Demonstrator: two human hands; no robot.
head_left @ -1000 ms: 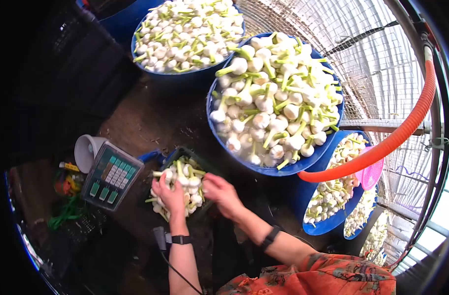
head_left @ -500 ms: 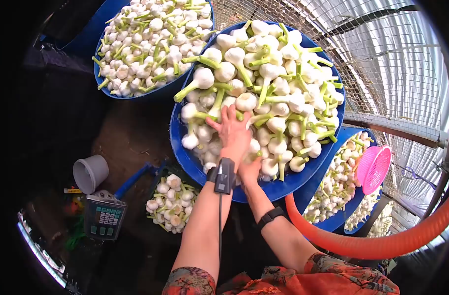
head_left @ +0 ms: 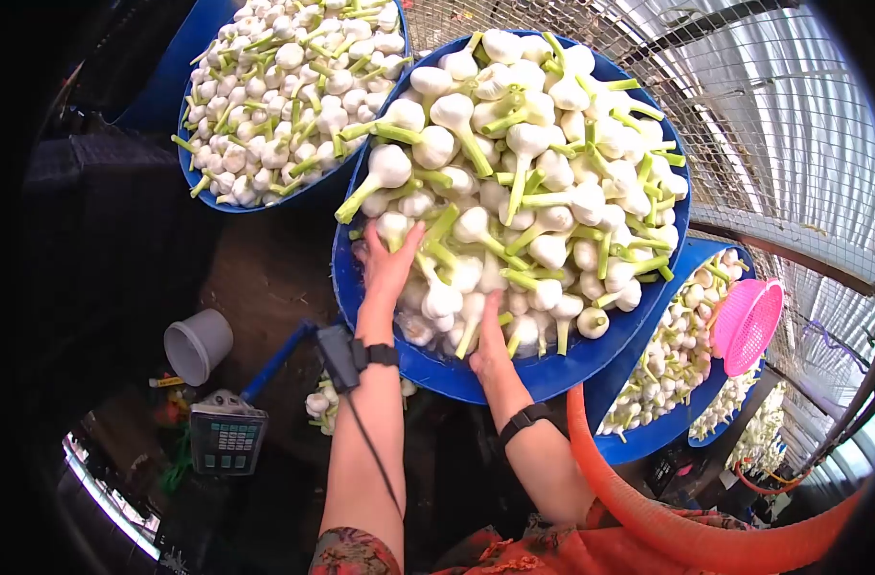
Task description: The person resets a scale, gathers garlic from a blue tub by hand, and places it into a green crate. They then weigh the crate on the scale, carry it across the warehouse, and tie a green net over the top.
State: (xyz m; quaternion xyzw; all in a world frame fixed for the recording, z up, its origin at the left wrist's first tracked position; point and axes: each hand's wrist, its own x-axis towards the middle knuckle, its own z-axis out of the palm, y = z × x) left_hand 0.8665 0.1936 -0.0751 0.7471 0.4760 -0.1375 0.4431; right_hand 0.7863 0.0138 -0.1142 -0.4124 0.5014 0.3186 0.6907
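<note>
A large blue tub (head_left: pixel 552 383) is heaped with white garlic bulbs (head_left: pixel 528 142) on cut green stems, and water shows among those on the near side. My left hand (head_left: pixel 387 270) reaches in at the left, its thumb and fingers spread on either side of a garlic bulb (head_left: pixel 392 227); some fingertips are hidden. At the near edge, my right hand (head_left: pixel 492 343) is among the bulbs with its thumb pointing up. The other fingers of that hand are hidden under garlic and water. Both wrists wear black bands.
A second blue tub of garlic (head_left: pixel 284 105) stands at upper left. More garlic lies at right, with a pink basket (head_left: pixel 747 326) on it. An orange hose (head_left: pixel 648 527) curves across the lower right. A scale (head_left: pixel 228 433) and grey bucket (head_left: pixel 198 347) sit at lower left.
My left hand has moved left from atop the bulbs to the tub's left side. My right hand shows more of its thumb. Bulbs near the hands have shifted, and the camera view has moved slightly.
</note>
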